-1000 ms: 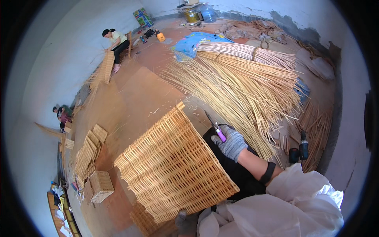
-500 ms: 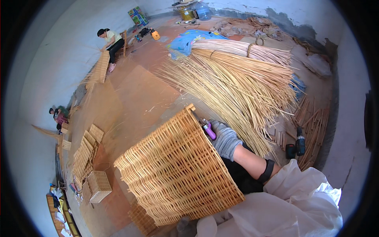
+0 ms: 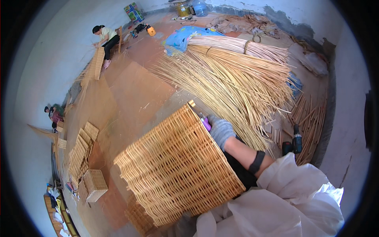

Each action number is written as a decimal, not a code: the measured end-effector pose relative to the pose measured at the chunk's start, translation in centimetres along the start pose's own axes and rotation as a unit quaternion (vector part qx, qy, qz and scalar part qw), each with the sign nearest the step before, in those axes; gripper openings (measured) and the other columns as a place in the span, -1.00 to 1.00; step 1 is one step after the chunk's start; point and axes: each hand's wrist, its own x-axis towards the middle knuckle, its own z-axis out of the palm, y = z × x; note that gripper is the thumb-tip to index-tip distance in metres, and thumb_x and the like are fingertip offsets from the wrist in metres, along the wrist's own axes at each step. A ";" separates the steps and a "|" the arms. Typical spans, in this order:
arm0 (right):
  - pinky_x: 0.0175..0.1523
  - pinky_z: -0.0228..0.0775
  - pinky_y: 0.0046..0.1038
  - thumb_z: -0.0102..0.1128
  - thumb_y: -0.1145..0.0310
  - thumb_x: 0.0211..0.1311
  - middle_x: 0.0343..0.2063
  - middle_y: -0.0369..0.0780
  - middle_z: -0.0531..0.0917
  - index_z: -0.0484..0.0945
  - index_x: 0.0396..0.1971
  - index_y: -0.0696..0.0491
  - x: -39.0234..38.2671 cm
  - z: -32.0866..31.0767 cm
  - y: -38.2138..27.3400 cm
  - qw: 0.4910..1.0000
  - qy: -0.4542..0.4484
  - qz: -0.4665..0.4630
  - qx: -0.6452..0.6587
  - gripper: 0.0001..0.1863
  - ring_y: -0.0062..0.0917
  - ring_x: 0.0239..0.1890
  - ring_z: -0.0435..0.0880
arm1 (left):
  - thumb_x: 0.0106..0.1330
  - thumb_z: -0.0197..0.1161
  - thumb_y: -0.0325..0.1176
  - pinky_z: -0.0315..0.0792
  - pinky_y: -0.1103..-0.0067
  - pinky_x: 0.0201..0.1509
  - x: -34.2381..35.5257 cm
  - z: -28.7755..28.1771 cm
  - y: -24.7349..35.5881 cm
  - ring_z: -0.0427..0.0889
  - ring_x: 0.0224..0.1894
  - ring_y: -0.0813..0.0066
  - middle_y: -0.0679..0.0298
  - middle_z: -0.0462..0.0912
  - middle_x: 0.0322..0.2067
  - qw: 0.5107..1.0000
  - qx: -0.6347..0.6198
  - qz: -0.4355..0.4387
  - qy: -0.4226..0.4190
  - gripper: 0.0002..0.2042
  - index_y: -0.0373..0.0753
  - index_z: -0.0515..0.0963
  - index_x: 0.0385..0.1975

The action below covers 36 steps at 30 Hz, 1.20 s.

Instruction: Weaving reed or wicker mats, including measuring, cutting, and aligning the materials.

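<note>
A large woven wicker panel or basket side (image 3: 177,166) fills the lower middle, tilted, with a wooden post end (image 3: 191,103) at its top corner. My right hand (image 3: 221,128), in a grey knit glove, is closed at its right edge. Purple-handled cutters (image 3: 206,123) are in that hand; their metal end is mostly hidden behind the weave. A black band sits on my right forearm. My left hand cannot be made out; the wicker and my white clothing cover the area at the lower edge.
Bundles of pale rods (image 3: 237,79) lie ahead to the right, near a cordless drill (image 3: 297,140) and loose sticks (image 3: 310,122). At left are stacked woven panels (image 3: 81,152) and a small wicker box (image 3: 95,185). Two people (image 3: 106,41) sit working by the left wall.
My right hand with the cutters has shifted slightly up and left along the wicker edge, so less of the purple handle shows. The room has slid slightly left in view.
</note>
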 end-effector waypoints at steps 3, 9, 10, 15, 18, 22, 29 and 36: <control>-0.24 0.35 -0.25 0.16 0.00 -0.15 -0.47 0.04 0.56 0.46 -0.30 0.08 1.8 0.9 0.7 1.000 -0.001 0.019 -0.008 -0.52 -0.13 -0.35 0.55 | 0.05 0.18 -0.17 0.12 0.20 0.21 -0.5 3.9 2.8 0.23 0.11 0.11 0.09 0.17 0.10 0.998 -0.062 0.015 -0.013 -0.29 -0.29 0.02 0.16; -0.45 0.35 -0.24 0.06 0.19 0.03 -0.71 -0.05 0.52 0.43 -0.48 0.11 2.5 3.7 3.4 0.983 0.163 -0.073 -0.041 -0.74 -0.22 -0.59 0.55 | 0.01 0.24 -0.42 0.25 0.31 0.17 -1.1 3.7 7.2 0.34 0.04 0.15 0.08 0.29 0.03 0.979 -0.154 0.103 -0.081 -0.36 -0.32 0.09 0.11; -0.46 0.35 -0.29 0.08 0.22 0.03 -0.68 -0.09 0.54 0.42 -0.46 0.10 2.0 3.2 3.4 0.991 0.066 0.016 0.113 -0.77 -0.30 -0.57 0.56 | 0.02 0.23 -0.44 0.28 0.28 0.14 -0.9 4.2 8.2 0.32 0.07 0.15 0.06 0.29 0.03 0.975 -0.176 0.120 -0.065 -0.39 -0.31 0.12 0.09; -0.24 0.42 -0.46 0.19 0.33 -0.01 -0.37 -0.15 0.55 0.37 -0.23 0.11 -6.3 0.1 3.9 0.692 -0.202 -0.066 0.689 -0.66 -0.43 -0.29 0.56 | 0.07 0.21 -0.44 0.32 0.28 0.11 4.2 6.2 5.1 0.28 0.10 0.18 0.06 0.27 0.05 0.939 -0.284 0.170 -0.088 -0.44 -0.32 0.12 0.07; -0.22 0.42 -0.43 0.27 0.42 -0.08 -0.36 -0.28 0.54 0.39 -0.24 0.11 -8.5 1.9 4.4 0.643 -0.086 0.005 0.761 -0.64 -0.51 -0.24 0.52 | 0.10 0.22 -0.36 0.32 0.54 0.11 5.3 9.5 0.0 0.34 0.03 0.34 0.10 0.32 0.01 0.935 -0.351 0.038 -0.042 -0.50 -0.36 0.22 0.02; -0.48 0.42 -0.52 0.26 0.50 -0.08 -0.52 -0.26 0.53 0.42 -0.28 0.15 -7.1 1.9 7.5 0.734 -0.035 0.157 0.660 -0.69 -0.55 -0.51 0.55 | 0.05 0.28 -0.34 0.37 0.51 0.03 3.0 8.6 0.3 0.39 0.00 0.38 0.13 0.38 -0.02 0.915 -0.058 -0.346 -0.202 -0.48 -0.31 0.27 0.02; -0.54 0.37 -0.55 0.31 0.46 -0.12 -0.66 -0.27 0.52 0.47 -0.48 0.13 -3.5 1.0 8.7 0.747 -0.151 0.137 0.633 -0.80 -0.57 -0.64 0.51 | -0.13 0.26 0.13 0.13 0.30 0.18 12.7 17.7 9.3 0.28 0.11 0.17 0.07 0.37 -0.02 0.533 0.688 0.448 -0.207 -0.23 -0.28 0.27 0.03; -0.48 0.34 -0.59 0.27 0.35 -0.04 -0.60 -0.27 0.54 0.47 -0.32 0.12 -1.0 -0.2 9.5 0.778 -0.276 0.069 0.561 -0.72 -0.64 -0.57 0.51 | -0.26 0.37 0.00 0.21 0.30 0.00 20.4 18.7 6.6 0.38 -0.14 0.17 0.11 0.42 -0.21 0.459 0.652 0.569 -0.202 -0.33 -0.26 0.35 -0.14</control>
